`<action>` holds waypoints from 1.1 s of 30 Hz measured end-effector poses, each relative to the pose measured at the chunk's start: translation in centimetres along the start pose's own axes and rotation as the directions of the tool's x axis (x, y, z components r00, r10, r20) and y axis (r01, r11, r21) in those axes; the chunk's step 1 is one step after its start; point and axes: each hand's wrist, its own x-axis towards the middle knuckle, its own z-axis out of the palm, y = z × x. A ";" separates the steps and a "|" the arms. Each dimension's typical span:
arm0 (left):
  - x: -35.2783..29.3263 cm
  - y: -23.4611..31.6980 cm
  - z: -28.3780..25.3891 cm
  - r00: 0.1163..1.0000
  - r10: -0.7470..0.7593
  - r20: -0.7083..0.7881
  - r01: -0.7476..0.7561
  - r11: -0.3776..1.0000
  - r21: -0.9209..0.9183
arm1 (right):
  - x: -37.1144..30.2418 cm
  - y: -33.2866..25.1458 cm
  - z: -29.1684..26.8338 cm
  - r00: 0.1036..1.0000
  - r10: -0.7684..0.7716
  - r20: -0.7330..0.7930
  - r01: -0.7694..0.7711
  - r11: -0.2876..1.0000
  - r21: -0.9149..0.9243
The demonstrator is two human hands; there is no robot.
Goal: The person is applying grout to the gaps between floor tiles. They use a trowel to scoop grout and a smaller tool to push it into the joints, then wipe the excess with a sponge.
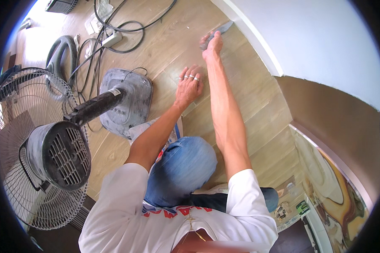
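My right hand [213,45] is stretched far forward, closed around the grey handle of a putty knife [226,27]. The metal blade tapers and its tip is close to the foot of the white baseboard [251,38]; whether it touches the board cannot be made out. My left hand [189,85], with rings on its fingers, lies palm down on the wood-look floor [257,80], fingers stretched out, holding nothing. It is a little nearer to me than the right hand. My jeans-clad knee [185,162] is bent between my arms.
A dusty pedestal fan [63,156] fills the left side, its square base [128,101] on the floor. Beyond it, black cables [133,28] coil around a white power strip [112,39], near a grey ring-shaped object [63,63]. A white wall [316,42] and brown panel [333,109] bound the right.
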 end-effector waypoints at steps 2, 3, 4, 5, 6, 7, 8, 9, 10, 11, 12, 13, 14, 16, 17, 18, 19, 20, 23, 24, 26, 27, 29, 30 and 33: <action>0.1 0.1 0.0 1.000 0.005 -0.001 -0.005 1.000 0.003 | 0.4 0.6 0.8 1.000 -0.005 -0.012 0.006 1.000 0.031; 0.2 0.1 0.1 1.000 -0.004 -0.004 0.004 1.000 0.006 | 0.6 1.0 1.2 1.000 -0.008 -0.026 0.010 0.999 0.052; 0.4 0.1 0.1 1.000 -0.012 -0.007 0.012 1.000 0.008 | 0.6 1.3 1.6 0.999 -0.012 -0.041 0.015 0.997 0.073; 0.3 0.1 0.2 1.000 -0.023 -0.008 0.024 1.000 0.012 | 0.4 1.6 2.1 0.999 -0.024 -0.043 0.027 0.998 0.053; 0.2 0.0 0.1 1.000 -0.026 -0.006 0.026 1.000 0.008 | 0.2 1.8 2.7 0.998 -0.037 -0.044 0.038 0.999 0.034; 0.1 0.0 0.1 1.000 -0.028 -0.005 0.028 1.000 0.004 | 0.0 2.0 3.1 0.998 -0.050 -0.045 0.050 0.999 0.014; 0.1 0.0 0.1 1.000 -0.027 -0.007 0.027 1.000 -0.001 | 0.1 2.2 3.4 0.997 -0.061 -0.040 0.061 0.998 0.007; 0.1 0.1 0.0 1.000 -0.017 -0.009 0.017 1.000 0.006 | 0.2 2.2 3.7 0.997 -0.073 -0.035 0.073 0.997 0.001; 0.0 0.2 0.0 1.000 -0.007 -0.011 0.007 1.000 0.012 | 0.4 2.2 4.0 0.996 -0.084 -0.031 0.084 0.996 -0.006; 0.1 0.2 -0.2 1.000 0.002 -0.014 -0.002 1.000 0.020 | 0.4 2.2 4.2 0.997 -0.073 -0.038 0.072 0.997 -0.022; 0.4 0.3 -0.3 1.000 -0.004 -0.011 0.004 1.000 0.012 | 0.6 2.0 4.4 0.997 -0.063 -0.046 0.061 0.997 -0.037; 0.7 0.4 -0.3 1.000 -0.009 -0.008 0.009 1.000 0.003 | 0.7 1.7 4.6 0.997 -0.054 -0.055 0.051 0.997 -0.052; 0.6 0.5 -0.3 1.000 -0.020 -0.002 0.020 1.000 -0.004 | 0.5 1.6 4.7 0.996 -0.066 -0.063 0.056 0.989 -0.139; 0.4 0.3 -0.1 1.000 -0.015 0.009 0.015 1.000 0.004 | -0.2 1.1 4.2 0.994 -0.091 -0.066 0.065 0.945 -0.321; 0.3 0.3 0.0 1.000 -0.011 0.012 0.011 1.000 0.004 | -0.7 0.6 3.9 0.993 -0.104 -0.059 0.071 0.907 -0.415; 0.3 0.2 -0.2 1.000 -0.020 0.021 0.019 1.000 0.005 | -1.5 0.2 3.0 0.994 -0.107 -0.037 0.073 0.854 -0.515; 0.1 0.1 -0.4 0.999 -0.027 0.031 0.027 1.000 0.006 | -2.4 0.3 2.2 0.995 -0.095 -0.022 0.065 0.811 -0.581; 0.1 0.3 -0.6 0.999 -0.030 0.041 0.030 1.000 0.000 | -3.3 0.1 1.6 0.996 -0.088 -0.006 0.063 0.762 -0.644; -0.1 0.0 -0.2 1.000 -0.012 -0.004 0.012 1.000 0.004 | -4.4 0.8 -0.3 0.997 -0.064 0.035 0.071 0.742 -0.666; 0.1 0.0 0.0 1.000 0.011 -0.024 -0.010 1.000 0.015 | -4.1 1.0 -0.7 0.994 -0.086 0.061 0.106 0.780 -0.616; 0.7 -0.4 0.3 1.000 0.013 -0.007 -0.013 1.000 0.014 | -4.2 1.0 -0.5 0.981 -0.163 0.107 0.194 0.794 -0.576; 0.1 -0.1 0.3 1.000 0.005 0.019 -0.005 1.000 0.007 | -4.3 0.4 -0.4 0.982 -0.168 0.090 0.189 0.810 -0.555; 0.1 -0.1 0.0 1.000 -0.005 0.024 0.004 0.999 0.033 | -3.1 -0.7 0.4 0.981 -0.182 0.072 0.193 0.834 -0.517; 0.1 -0.1 0.2 1.000 -0.003 -0.001 0.003 1.000 0.028 | -2.7 -0.7 0.6 0.977 -0.200 0.073 0.209 0.841 -0.500; 0.1 -0.1 0.2 0.999 0.004 -0.032 -0.003 1.000 0.017 | -1.4 -0.2 0.8 0.987 -0.161 0.000 0.151 0.924 -0.352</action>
